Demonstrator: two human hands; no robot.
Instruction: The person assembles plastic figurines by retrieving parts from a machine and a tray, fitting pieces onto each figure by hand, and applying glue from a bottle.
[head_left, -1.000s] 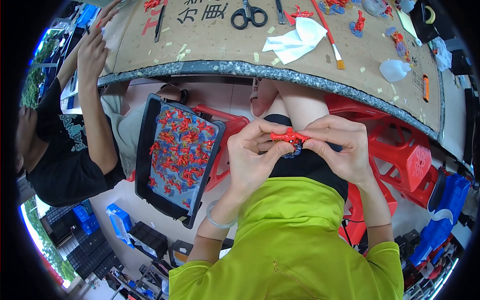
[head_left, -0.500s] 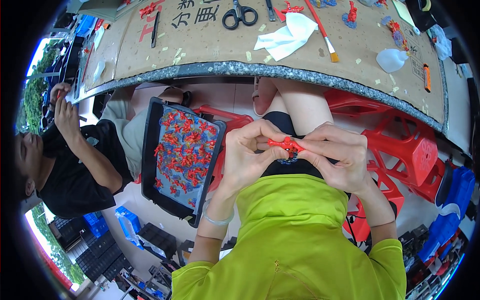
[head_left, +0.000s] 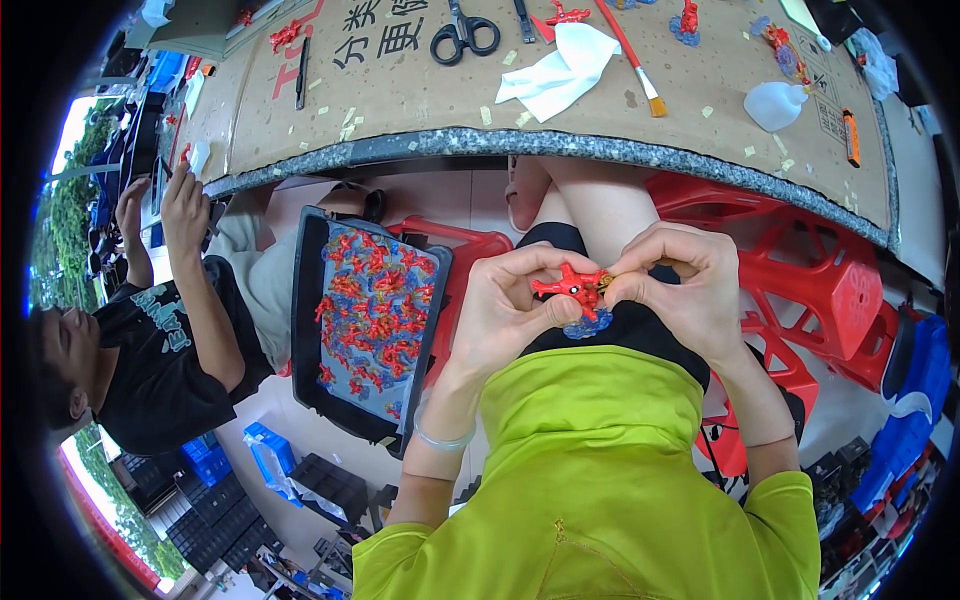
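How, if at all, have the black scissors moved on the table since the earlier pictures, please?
No: the black scissors keep the same place beside the printed characters on the cardboard; all shift together in the picture.

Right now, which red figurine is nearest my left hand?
The red figurine pinched in your left hand; those in the black tray and on the table are untouched.

Head cam, wide fisheye, looks dn close on lap [head_left: 642,330] & table [head_left: 430,143].
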